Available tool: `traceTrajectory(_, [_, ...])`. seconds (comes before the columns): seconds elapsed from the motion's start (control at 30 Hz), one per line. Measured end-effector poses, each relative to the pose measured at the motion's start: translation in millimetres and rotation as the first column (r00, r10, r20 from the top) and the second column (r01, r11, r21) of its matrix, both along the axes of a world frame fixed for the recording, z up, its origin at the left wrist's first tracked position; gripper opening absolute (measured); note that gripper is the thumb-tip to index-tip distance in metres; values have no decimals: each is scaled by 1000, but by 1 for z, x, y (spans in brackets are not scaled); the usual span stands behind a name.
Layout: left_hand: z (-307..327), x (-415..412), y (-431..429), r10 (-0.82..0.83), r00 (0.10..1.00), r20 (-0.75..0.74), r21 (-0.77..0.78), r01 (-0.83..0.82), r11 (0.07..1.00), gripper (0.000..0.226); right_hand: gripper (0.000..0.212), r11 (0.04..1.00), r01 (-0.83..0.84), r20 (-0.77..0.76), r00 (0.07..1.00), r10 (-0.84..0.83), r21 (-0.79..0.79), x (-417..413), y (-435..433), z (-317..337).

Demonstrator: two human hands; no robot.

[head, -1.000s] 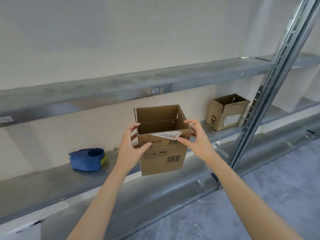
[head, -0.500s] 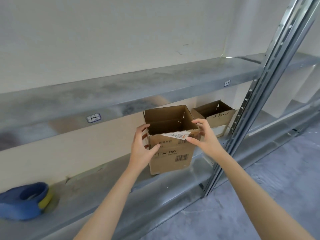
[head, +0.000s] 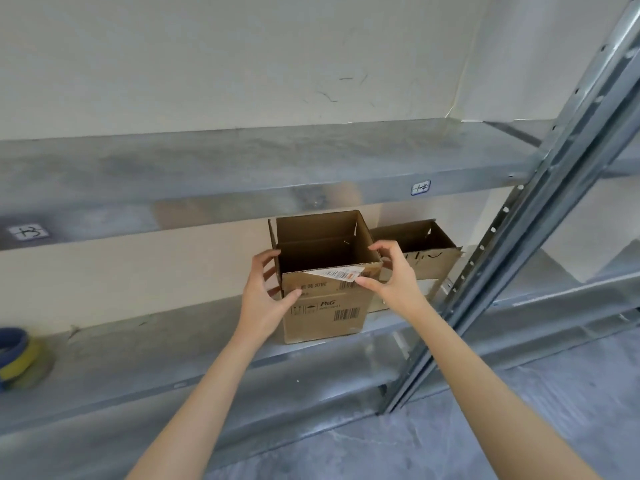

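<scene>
At the front edge of the middle shelf [head: 166, 355], the open cardboard box [head: 325, 317] seems all but placed just beside a second box [head: 427, 252], yet the left hand [head: 266, 303] and right hand [head: 396, 284] grip its top corners with curled fingers, so letting go remains.

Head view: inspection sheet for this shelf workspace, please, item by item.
Surface: grey metal shelf, scuffed.
Job's things: open box at the shelf's front edge, nothing seen inside; white barcode label at its top front rim.
Clutter: second box behind it to the right; blue and yellow tape dispenser at far left, cut off by the frame.
Hands: left hand and right hand grip the open box's front corners, thumbs on the front, fingers round the sides.
Cables: nothing seen.
Surroundings: upper shelf with tags, metal post, pale wall, grey floor.
</scene>
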State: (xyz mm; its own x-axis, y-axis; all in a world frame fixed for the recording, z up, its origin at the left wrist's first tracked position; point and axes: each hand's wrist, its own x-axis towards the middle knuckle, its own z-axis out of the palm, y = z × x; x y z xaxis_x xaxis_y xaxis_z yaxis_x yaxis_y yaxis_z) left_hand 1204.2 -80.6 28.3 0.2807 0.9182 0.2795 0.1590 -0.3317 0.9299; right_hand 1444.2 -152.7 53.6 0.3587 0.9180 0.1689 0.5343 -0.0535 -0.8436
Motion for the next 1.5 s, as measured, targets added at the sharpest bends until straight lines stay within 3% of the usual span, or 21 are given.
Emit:
traceTrajectory(0.27, [0, 26, -4, 74, 997, -30, -9, -74, 997, 76, 60, 1000, -17, 61, 998, 17, -3, 28, 8, -1])
traceTrajectory(0.5, [2, 32, 0, 72, 994, -82, -8, -73, 997, 74, 58, 991, -125, 148, 980, 131, -45, 42, 8, 9])
traceTrajectory(0.67, [15, 22, -1, 96, 963, -252, 75, -79, 994, 70, 53, 985, -166, 238, 956, 172, -46, 41, 10, 24])
traceTrajectory(0.77, [26, 2, -6, 157, 921, -355, 174, -100, 980, 65, 49, 990, -141, 428, 895, 127, 1, 26, 16, 36])
traceTrajectory(0.87, [38, -26, -11, 297, 837, -460, 303, -166, 938, 58, 53, 987, -156, 622, 777, 91, 50, -5, 26, 48])
traceTrajectory(0.97, [48, -65, -17, 440, 708, -552, 411, -227, 883, 56, 56, 970, -233, 690, 713, 123, 68, -50, 38, 57])
traceTrajectory(1.2, [56, -190, -43, 616, 403, -676, 475, -401, 783, 62, 65, 890, -453, 701, 618, 356, -53, -182, 72, 49])
traceTrajectory(1.5, [47, -397, -90, 641, 168, -749, 480, -528, 700, 66, 70, 802, -573, 686, 516, 512, -168, -398, 93, 30])
